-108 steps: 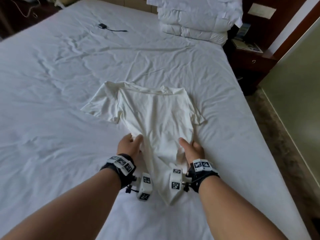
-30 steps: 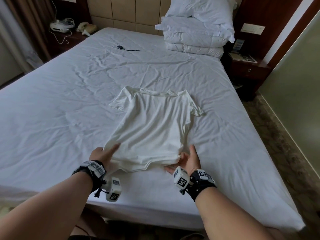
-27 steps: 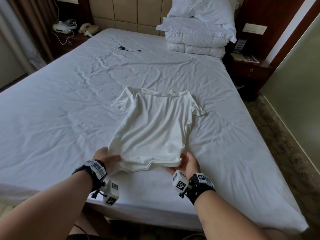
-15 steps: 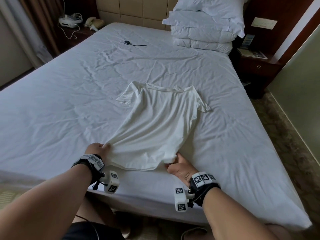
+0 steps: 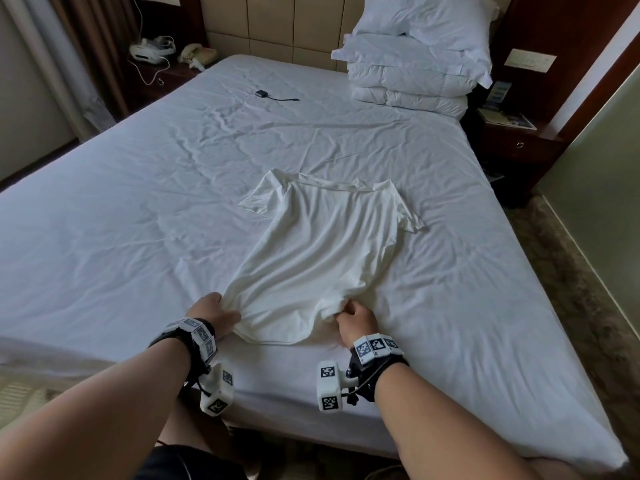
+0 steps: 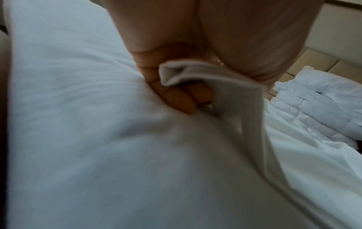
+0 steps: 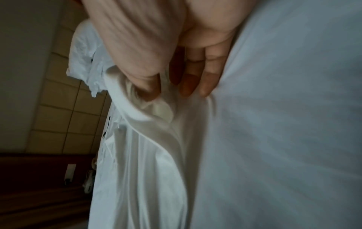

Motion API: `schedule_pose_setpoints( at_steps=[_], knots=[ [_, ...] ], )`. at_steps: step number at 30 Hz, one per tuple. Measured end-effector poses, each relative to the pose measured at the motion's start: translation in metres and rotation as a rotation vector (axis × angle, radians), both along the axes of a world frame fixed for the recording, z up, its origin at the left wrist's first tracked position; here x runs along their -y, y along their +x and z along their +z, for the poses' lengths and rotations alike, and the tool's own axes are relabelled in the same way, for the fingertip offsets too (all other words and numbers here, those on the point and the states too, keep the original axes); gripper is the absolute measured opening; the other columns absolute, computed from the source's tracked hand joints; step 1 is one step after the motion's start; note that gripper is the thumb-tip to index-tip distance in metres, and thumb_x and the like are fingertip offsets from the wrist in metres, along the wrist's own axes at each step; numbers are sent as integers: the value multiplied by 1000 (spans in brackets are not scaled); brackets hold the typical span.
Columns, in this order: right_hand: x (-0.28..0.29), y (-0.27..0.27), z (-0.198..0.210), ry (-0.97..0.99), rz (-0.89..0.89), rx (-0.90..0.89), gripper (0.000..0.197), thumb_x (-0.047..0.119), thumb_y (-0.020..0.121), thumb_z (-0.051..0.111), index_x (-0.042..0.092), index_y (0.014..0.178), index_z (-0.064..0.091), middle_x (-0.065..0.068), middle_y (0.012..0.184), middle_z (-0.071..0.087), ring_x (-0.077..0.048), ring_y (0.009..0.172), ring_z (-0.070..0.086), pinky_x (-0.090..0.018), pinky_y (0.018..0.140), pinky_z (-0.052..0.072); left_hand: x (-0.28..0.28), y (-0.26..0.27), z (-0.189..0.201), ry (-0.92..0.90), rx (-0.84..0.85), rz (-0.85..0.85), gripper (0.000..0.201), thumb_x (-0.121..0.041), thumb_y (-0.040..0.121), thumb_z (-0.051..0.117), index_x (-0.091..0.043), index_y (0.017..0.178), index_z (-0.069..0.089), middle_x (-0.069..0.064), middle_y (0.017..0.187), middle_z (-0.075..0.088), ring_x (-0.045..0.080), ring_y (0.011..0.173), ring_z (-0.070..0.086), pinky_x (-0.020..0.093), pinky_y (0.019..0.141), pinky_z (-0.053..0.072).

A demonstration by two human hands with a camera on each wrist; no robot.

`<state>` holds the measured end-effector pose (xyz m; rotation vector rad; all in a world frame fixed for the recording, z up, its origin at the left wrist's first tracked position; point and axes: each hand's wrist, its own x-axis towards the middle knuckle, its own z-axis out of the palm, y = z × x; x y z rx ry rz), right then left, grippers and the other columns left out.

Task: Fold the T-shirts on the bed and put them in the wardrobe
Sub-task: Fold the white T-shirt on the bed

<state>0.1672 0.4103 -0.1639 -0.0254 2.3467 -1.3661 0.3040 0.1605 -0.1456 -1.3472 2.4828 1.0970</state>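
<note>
A hotel bedroom: a wide white-sheeted bed [image 5: 138, 209], stacked pillows [image 5: 415, 64] against a padded headboard [image 5: 277, 29], and a bedside telephone [image 5: 197, 55].

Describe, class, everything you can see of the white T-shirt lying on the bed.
The T-shirt is white or off-white, of thin, soft-looking fabric, short-sleeved, spread mostly flat on the bed sheet with its collar toward the pillows and its hem toward the person. Both sleeves lie out to the sides. The left hand pinches the hem's left corner, the right hand the right corner, and the cloth bunches into creases at both grips.
</note>
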Motion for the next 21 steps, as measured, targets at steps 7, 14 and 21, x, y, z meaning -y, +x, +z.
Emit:
schedule_pose_setpoints(
  at_steps=[7,14,21],
  knots=[
    [-48,-10,13,-65,-395,-154,16,16,90,53,17,90,69,-3,88,68,-30,85,65,-39,77,57,5,7,5,-24,-110,159,6,-11,80,65,-6,77,64,12,69,61,29,62,56,31,56,44],
    [-128,-17,26,141,-402,-305,11,11,78,55,20,78,61,-7,89,64,-33,78,59,-37,70,49,12,9,11,-91,-133,225,9,-5,78,58,-11,80,65,13,76,67,36,73,64,45,72,58],
    [-171,4,14,783,188,-300,24,14,84,44,27,79,64,2,105,51,-25,87,58,-31,76,46,18,10,10,-134,17,80,9,-10,82,68,-2,85,72,20,80,70,34,71,66,36,64,52]
  ],
)
